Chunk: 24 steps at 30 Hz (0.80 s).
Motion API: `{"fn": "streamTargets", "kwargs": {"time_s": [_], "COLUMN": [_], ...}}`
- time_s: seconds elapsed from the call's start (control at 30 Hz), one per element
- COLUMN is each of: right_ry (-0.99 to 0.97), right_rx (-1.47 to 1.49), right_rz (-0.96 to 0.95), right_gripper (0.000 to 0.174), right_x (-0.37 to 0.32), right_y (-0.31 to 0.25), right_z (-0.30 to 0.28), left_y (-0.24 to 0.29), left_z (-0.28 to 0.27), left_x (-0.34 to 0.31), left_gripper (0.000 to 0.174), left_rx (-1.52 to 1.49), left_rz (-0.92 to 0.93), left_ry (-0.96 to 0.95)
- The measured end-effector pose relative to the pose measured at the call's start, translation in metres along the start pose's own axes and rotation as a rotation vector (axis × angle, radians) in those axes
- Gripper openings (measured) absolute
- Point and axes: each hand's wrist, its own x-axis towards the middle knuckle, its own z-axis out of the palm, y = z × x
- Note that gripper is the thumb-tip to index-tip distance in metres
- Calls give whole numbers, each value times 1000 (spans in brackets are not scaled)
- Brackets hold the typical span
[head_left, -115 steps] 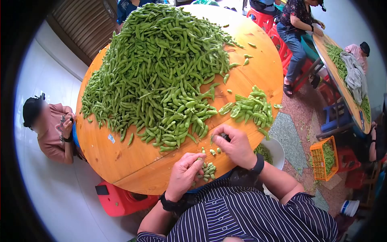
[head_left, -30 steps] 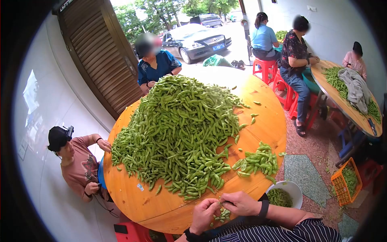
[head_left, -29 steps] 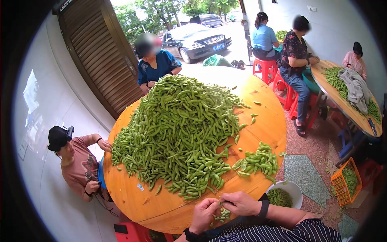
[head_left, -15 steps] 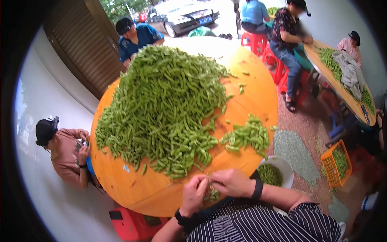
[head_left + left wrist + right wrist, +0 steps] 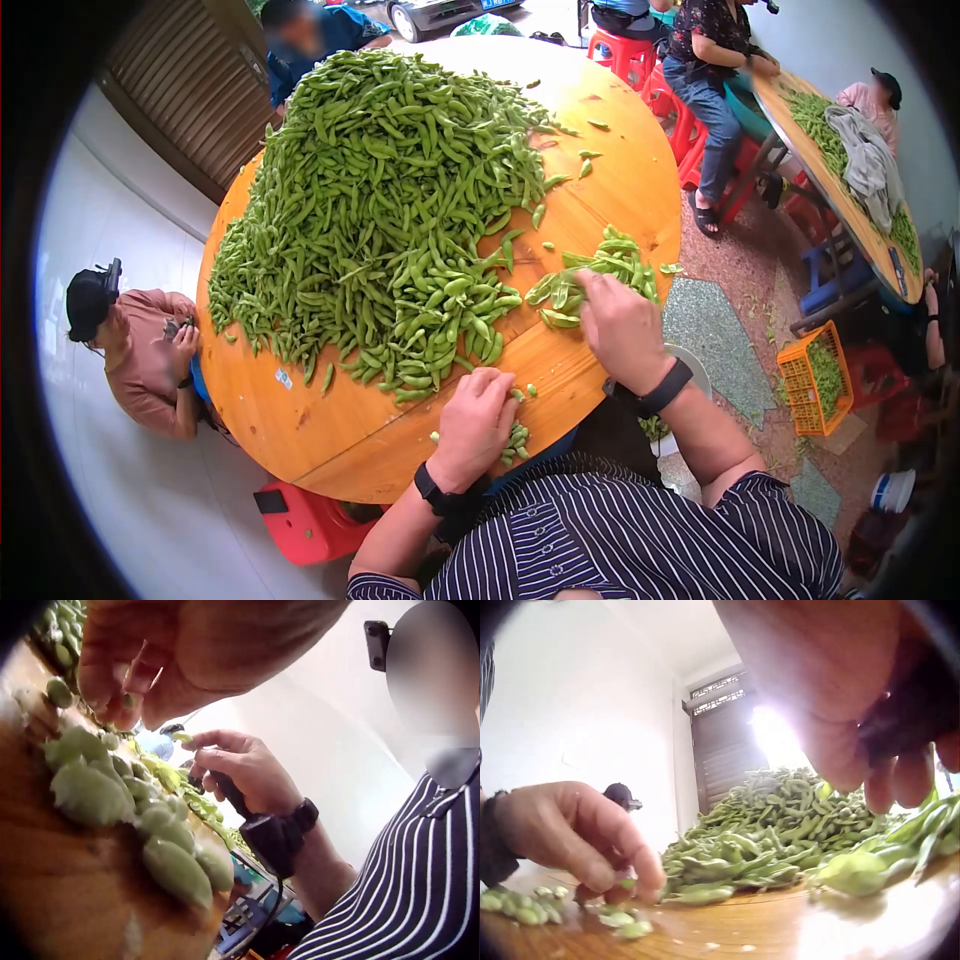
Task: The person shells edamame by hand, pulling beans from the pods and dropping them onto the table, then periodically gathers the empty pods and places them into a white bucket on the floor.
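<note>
My left hand (image 5: pixel 475 418) is low over the near table edge, beside a small heap of shelled beans (image 5: pixel 516 442). In the right wrist view its thumb and forefinger pinch a green bean (image 5: pixel 626 883). Farther right, my right hand (image 5: pixel 628 330) reaches over a smaller pile of split pods (image 5: pixel 622 258). The left wrist view shows a pale green pod (image 5: pixel 182 738) between its thumb and fingertips. Something dark lies against the right palm, mostly hidden by the fingers. A large mound of bean pods (image 5: pixel 380 220) covers much of the round wooden table (image 5: pixel 330 440).
A white bucket (image 5: pixel 692 366) with pods stands below the right table edge, partly hidden by my arm. An orange crate (image 5: pixel 797 385) is on the floor beyond. People sit around; one in pink (image 5: pixel 150 350) is at the left. A red stool (image 5: pixel 305 525) stands below.
Both hands were together over the shelled beans. The right hand has moved away to the split-pod pile with a pod, while the left stays by the beans. The head view has tilted down.
</note>
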Motion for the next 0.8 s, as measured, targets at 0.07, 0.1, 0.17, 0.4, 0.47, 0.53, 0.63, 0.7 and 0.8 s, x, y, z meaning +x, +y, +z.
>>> {"fn": "streamTargets", "kwargs": {"time_s": [0.07,0.1,0.17,0.4,0.47,0.53,0.63,0.7,0.8], "right_ry": [76,74,-131,-204,-152,-105,36,-55,-201], "right_rx": [-75,-72,-67,-1,-39,-83,-146,-177,-191], "right_rz": [26,23,-15,-67,-63,-61,-35,-11,-23], "right_gripper": [8,8,6,11,14,17,24,22,13], "right_x": [-1,-4,-16,-20,-5,2,6,-2,-21], "right_y": [1,0,-8,-23,-17,-10,-1,-4,-16], "right_z": [4,5,10,27,16,10,13,14,21], "left_y": [1,2,3,-16,-20,-31,-32,-33,-35], "left_z": [-1,-5,-9,-25,-28,-29,-29,-28,-30], "left_x": [-2,-7,-14,-9,-5,-1,5,5,3], "left_gripper": [18,16,12,19,29,36,29,25,17], "left_rx": [46,8,-106,-177,-11,64,303,337,357], "left_rz": [49,33,6,-83,-132,-140,-168,-171,-163], "left_ry": [-36,-127,-218,-93,0,-27,-82,-97,-88]}}
